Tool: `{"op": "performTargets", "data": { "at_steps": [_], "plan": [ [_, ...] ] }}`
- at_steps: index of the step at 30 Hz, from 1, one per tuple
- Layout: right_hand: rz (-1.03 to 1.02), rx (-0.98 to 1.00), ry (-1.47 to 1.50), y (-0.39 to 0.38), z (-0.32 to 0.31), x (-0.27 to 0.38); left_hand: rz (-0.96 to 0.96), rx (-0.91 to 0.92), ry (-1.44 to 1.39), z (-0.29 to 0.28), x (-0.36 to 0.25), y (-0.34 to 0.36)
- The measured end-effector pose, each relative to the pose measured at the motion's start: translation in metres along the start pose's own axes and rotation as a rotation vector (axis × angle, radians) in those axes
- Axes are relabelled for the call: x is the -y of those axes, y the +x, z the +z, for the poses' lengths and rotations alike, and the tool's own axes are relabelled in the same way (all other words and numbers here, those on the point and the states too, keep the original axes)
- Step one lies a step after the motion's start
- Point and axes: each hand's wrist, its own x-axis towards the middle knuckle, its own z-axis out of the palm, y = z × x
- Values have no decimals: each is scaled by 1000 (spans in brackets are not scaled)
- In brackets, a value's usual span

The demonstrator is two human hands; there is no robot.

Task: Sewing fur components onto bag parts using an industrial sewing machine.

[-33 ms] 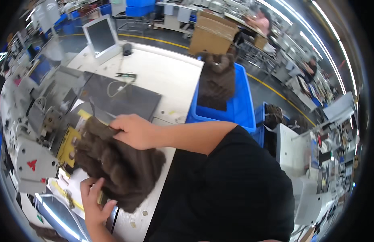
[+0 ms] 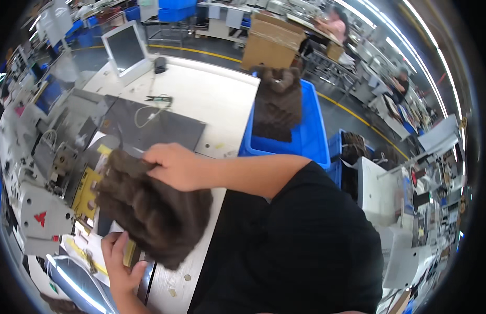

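Note:
A brown fur piece (image 2: 167,217) lies bunched at the front edge of the white table, beside the sewing machine (image 2: 36,212) with its yellow plate (image 2: 85,196). My right hand (image 2: 175,166) reaches across from the right, thumb and fingers closed on the far edge of the fur. Below, close to the fur's near left edge, my left hand (image 2: 120,264) has its fingers and thumb spread and holds nothing. Whether its fingertips touch the fur I cannot tell.
A dark grey panel (image 2: 164,128) lies on the white table (image 2: 206,83), near a small green-handled tool (image 2: 160,99) and a screen (image 2: 125,49). Another fur piece (image 2: 277,107) hangs in a blue bin (image 2: 313,120) right of the table. People sit at far benches.
The whole view has shifted slightly. The near part of the fur sits a little higher, and my left hand's fingers appear a bit farther from it. My right hand keeps its grip.

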Motion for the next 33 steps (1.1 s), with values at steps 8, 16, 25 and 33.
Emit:
{"op": "performTargets", "data": {
  "at_steps": [8, 16, 25, 33],
  "plan": [
    [126, -435, -135, -46, -182, 17, -224, 74, 108, 4, 10, 4],
    [242, -810, -366, -83, -343, -42, -273, 101, 144, 7, 15, 9],
    [924, -575, -888, -180, -482, -275, -227, 107, 177, 25, 29, 14],
    [1008, -742, -598, -189, -354, -321, -209, 67, 244, 23, 29, 32]
  ]
}}
